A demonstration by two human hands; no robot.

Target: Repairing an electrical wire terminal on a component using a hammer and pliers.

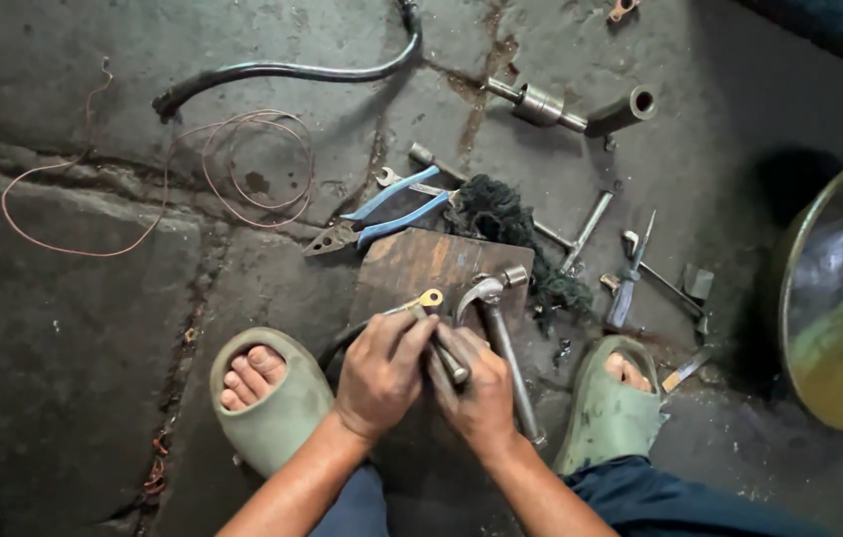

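Note:
My left hand (382, 370) and my right hand (479, 383) meet over a dark wooden block (421, 267) on the floor. Together they grip a small metal part with a brass ring end (429, 298) that sticks out above my fingers. A short metal rod (451, 366) shows between the two hands. A steel claw hammer (497, 318) lies on the block right beside my right hand, its handle running down past my wrist. My feet in green sandals (267, 398) sit on either side of the block.
Blue-handled pliers (382, 217), a wrench (412, 182), a dark rag (506, 219), a screwdriver (628, 283) and other small tools lie beyond the block. A copper wire loop (243, 169), a black hose (282, 72), a metal pipe fitting (581, 107) and a large metal bowl (839, 298) are nearby.

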